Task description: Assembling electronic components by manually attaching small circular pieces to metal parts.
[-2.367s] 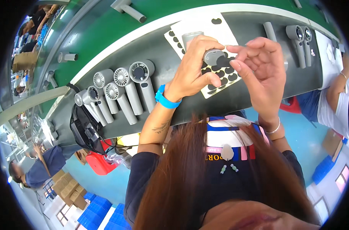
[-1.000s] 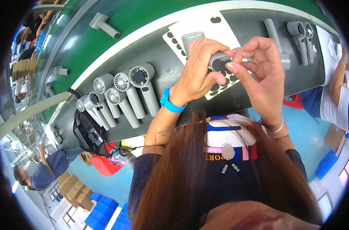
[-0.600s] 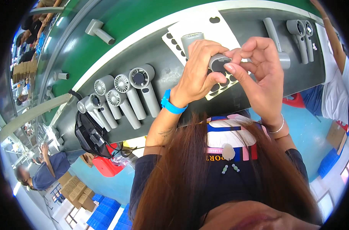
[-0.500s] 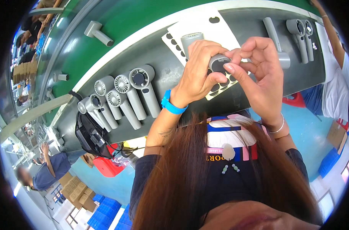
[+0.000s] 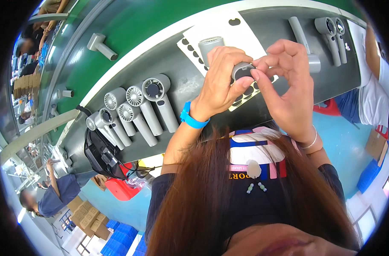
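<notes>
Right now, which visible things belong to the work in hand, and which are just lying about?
In use:
gray piece in left hand;
black oval by right hand;
white sheets with black ovals;
probably gray fans.

Just lying about, apparently:
black bag;
cardboard boxes;
blue stack.

**Steep Downward View**

The head-worn fisheye faced down past the wearer's shirt at six o'clock — near the left hand at one and right hand at two — the bench bending from nine to two.

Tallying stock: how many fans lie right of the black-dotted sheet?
3: one fan beside the right hand, a second fan farther right, a third fan alongside; hand may hide more.
</notes>
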Action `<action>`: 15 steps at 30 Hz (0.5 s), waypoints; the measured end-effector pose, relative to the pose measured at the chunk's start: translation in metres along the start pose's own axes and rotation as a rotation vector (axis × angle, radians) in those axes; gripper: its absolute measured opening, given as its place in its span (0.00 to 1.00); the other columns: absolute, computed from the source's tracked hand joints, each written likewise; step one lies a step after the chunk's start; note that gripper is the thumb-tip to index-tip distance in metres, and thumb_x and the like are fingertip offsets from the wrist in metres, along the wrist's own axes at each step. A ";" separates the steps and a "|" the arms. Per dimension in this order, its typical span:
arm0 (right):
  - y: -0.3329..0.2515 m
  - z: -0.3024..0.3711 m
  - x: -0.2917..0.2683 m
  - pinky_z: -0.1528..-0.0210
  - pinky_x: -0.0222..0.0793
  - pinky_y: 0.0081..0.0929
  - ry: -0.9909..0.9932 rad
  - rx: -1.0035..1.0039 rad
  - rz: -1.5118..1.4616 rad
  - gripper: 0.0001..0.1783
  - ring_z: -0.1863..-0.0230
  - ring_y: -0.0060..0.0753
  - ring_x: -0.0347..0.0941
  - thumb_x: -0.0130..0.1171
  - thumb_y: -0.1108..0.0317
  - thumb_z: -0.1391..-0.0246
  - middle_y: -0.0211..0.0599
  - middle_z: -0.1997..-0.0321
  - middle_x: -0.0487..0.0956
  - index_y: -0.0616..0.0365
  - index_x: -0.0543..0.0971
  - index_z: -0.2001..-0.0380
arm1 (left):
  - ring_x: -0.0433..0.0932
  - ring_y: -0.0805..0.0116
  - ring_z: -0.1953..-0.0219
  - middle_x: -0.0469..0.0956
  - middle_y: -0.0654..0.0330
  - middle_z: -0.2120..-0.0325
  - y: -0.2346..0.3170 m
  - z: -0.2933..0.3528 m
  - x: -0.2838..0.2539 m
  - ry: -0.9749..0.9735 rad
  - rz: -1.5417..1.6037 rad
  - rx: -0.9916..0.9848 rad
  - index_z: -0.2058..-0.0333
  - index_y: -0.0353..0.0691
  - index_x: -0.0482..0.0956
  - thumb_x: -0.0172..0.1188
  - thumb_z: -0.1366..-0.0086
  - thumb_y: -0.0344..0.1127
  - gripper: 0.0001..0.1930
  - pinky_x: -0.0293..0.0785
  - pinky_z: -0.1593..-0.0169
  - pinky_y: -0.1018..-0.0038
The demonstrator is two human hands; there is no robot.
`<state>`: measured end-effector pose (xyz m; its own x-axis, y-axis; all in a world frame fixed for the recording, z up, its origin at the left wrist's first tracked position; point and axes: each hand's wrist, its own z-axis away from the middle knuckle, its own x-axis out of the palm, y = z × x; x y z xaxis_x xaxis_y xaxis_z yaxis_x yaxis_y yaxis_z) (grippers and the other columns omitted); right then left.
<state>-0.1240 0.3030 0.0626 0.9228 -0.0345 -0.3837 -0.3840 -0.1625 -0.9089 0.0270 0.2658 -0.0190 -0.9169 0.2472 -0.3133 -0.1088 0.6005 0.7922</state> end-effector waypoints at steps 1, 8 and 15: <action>0.001 0.000 0.000 0.61 0.70 0.20 0.004 -0.001 0.000 0.22 0.68 0.21 0.74 0.58 0.82 0.50 0.36 0.68 0.77 0.63 0.63 0.53 | 0.70 0.56 0.60 0.72 0.56 0.65 0.001 0.000 0.000 0.001 -0.002 -0.003 0.59 0.38 0.71 0.54 0.37 0.47 0.18 0.60 0.51 0.62; 0.011 0.001 0.004 0.70 0.72 0.25 0.057 -0.090 -0.008 0.26 0.71 0.32 0.77 0.60 0.81 0.53 0.37 0.71 0.75 0.61 0.61 0.52 | 0.71 0.56 0.60 0.72 0.56 0.65 0.000 0.001 0.002 0.018 -0.008 -0.002 0.59 0.38 0.71 0.55 0.37 0.46 0.17 0.59 0.51 0.62; 0.012 0.000 0.005 0.71 0.71 0.24 0.062 -0.072 -0.003 0.26 0.72 0.31 0.76 0.60 0.81 0.54 0.36 0.71 0.75 0.62 0.61 0.53 | 0.71 0.57 0.60 0.72 0.56 0.66 -0.002 0.001 0.005 0.037 -0.018 0.004 0.60 0.38 0.71 0.55 0.37 0.46 0.17 0.59 0.51 0.63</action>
<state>-0.1243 0.3011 0.0501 0.9249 -0.0944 -0.3682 -0.3801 -0.2334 -0.8950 0.0235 0.2667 -0.0228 -0.9283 0.2080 -0.3083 -0.1244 0.6077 0.7844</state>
